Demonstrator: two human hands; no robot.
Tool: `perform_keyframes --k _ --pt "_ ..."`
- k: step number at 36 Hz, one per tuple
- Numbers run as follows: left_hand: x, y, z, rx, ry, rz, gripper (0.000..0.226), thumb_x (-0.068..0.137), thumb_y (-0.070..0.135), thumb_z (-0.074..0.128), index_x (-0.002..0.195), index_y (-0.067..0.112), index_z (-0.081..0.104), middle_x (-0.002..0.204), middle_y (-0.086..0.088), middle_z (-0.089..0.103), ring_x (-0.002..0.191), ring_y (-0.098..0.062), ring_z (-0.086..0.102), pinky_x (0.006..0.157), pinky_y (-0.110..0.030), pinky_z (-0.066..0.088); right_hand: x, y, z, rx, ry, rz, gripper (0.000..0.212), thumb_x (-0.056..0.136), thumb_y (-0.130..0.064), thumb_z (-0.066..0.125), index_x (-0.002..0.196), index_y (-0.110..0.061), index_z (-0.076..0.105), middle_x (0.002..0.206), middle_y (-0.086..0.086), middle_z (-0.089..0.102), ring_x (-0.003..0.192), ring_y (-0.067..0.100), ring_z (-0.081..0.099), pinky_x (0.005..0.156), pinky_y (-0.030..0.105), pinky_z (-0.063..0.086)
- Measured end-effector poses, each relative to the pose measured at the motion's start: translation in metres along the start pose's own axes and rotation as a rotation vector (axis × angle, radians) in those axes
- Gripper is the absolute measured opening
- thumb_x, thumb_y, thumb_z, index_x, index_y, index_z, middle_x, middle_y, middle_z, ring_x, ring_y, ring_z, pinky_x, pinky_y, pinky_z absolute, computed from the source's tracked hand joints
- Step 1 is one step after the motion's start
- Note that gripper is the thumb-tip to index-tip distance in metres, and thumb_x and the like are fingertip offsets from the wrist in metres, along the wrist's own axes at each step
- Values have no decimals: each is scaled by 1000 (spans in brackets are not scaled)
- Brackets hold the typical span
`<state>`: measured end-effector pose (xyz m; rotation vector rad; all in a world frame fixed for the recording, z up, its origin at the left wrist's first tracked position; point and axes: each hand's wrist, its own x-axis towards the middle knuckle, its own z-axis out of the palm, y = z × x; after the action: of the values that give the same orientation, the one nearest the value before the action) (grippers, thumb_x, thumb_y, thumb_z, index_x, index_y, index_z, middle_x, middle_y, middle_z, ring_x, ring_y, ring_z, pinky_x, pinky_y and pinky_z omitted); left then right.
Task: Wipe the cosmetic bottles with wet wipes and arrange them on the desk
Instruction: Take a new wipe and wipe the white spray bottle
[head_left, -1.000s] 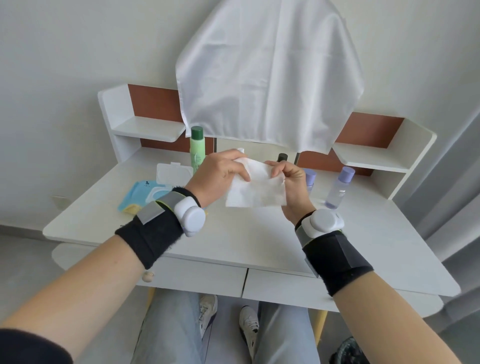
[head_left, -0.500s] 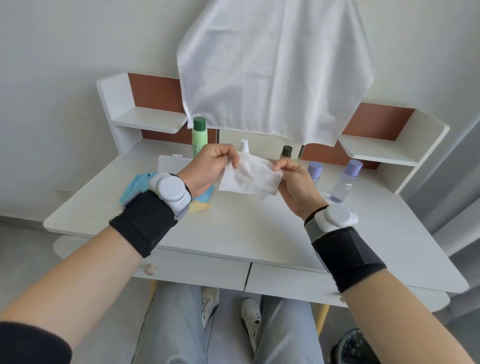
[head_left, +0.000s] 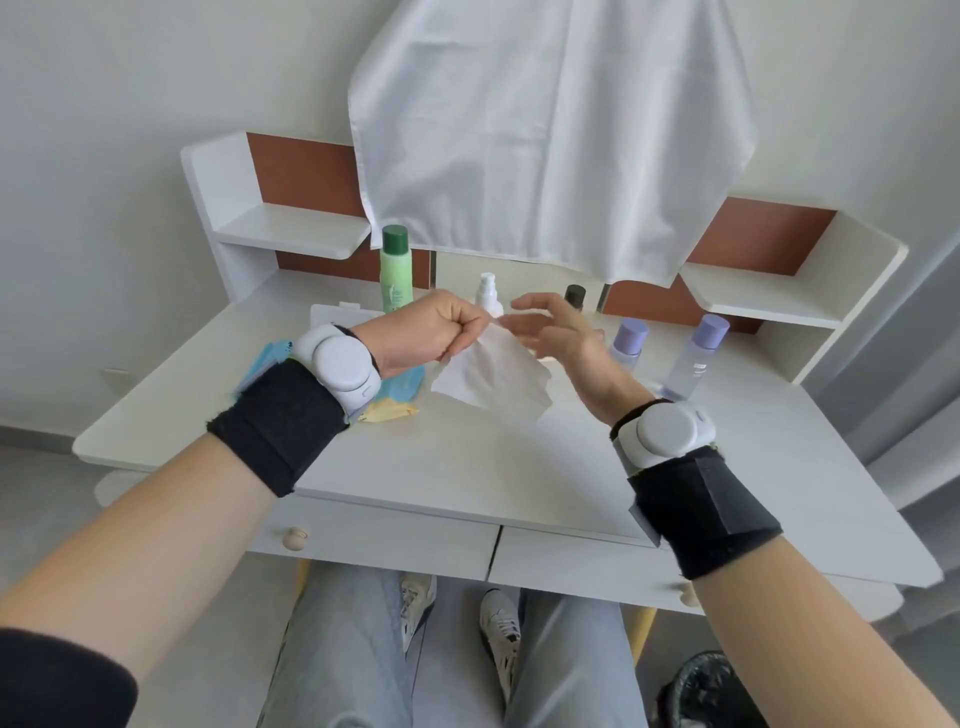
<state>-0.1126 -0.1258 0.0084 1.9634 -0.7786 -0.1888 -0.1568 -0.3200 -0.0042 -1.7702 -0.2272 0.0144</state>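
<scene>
At the frame's centre the left hand (head_left: 431, 332) pinched the upper corner of the wet wipe (head_left: 493, 382), which hung above the worktop (head_left: 467, 467). The right hand (head_left: 566, 338) hovered just beside it, fingers spread and grasping nothing. Behind them stood the green bottle (head_left: 396, 270), upper centre-left, and the white pump bottle (head_left: 488, 293).

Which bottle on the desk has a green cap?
The tall pale-green bottle at the back left; the others have white, black or purple tops.

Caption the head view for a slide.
Left hand pinches a wet wipe over the white desk; the open right hand hovers beside it.
</scene>
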Motion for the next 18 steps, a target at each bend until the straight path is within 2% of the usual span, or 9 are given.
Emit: perform_keyframes --k 2,4,8,11,13,15,16,18 --pt "1 3 -1 66 -70 12 36 61 -21 25 47 10 38 52 -8 33 51 -14 27 59 -15 33 2 -4 4 -112 -169 63 56 71 -19 56 126 -21 53 121 -1 66 109 5 60 88 16 45" --pt "3 3 -5 133 -140 23 32 61 -13 28 47 13 38 53 -7 33 53 -14 28 54 -18 30 3 -6 9 -272 -298 99 52 78 -20 69 128 -21 54 120 -1 64 110 9 60 94 22 46" --pt "4 3 -10 207 -260 0 25 53 2 30 42 22 41 53 0 37 55 -15 33 56 -20 33 10 -2 12 -391 -310 142 38 84 -22 74 120 -18 63 113 2 67 101 17 62 87 29 48" --pt "6 1 -10 171 -286 -58 41 65 -7 33 47 24 55 55 6 50 56 -12 43 59 -22 38 13 1 9 -318 -322 170 41 75 -30 74 112 -12 69 111 11 70 101 24 67 84 34 52" --pt "10 -2 -12 100 -294 -70 57 76 -15 34 69 27 71 74 6 66 69 -17 55 67 -31 45 17 5 6 -220 -341 203 41 77 -28 75 112 -7 68 112 14 70 105 29 68 92 40 52" --pt "12 -2 -12 19 -283 -68 63 80 -15 33 101 31 69 97 0 69 76 -19 54 67 -30 46 19 6 4 -142 -322 219 35 83 -17 74 116 -5 66 112 13 71 103 27 69 91 38 54" --pt "13 -3 -12 -22 -253 -77 61 82 -14 34 112 30 64 98 -7 67 72 -18 53 63 -26 45 21 7 4 -118 -318 226 31 87 -13 72 116 -4 65 110 12 71 101 27 69 89 37 55" --pt "13 -5 -10 -89 -145 -104 48 90 -5 41 119 29 60 93 -18 63 69 -21 51 61 -26 46 21 10 3 -92 -322 248 20 90 -11 68 108 -4 68 102 11 73 95 24 70 85 36 55"
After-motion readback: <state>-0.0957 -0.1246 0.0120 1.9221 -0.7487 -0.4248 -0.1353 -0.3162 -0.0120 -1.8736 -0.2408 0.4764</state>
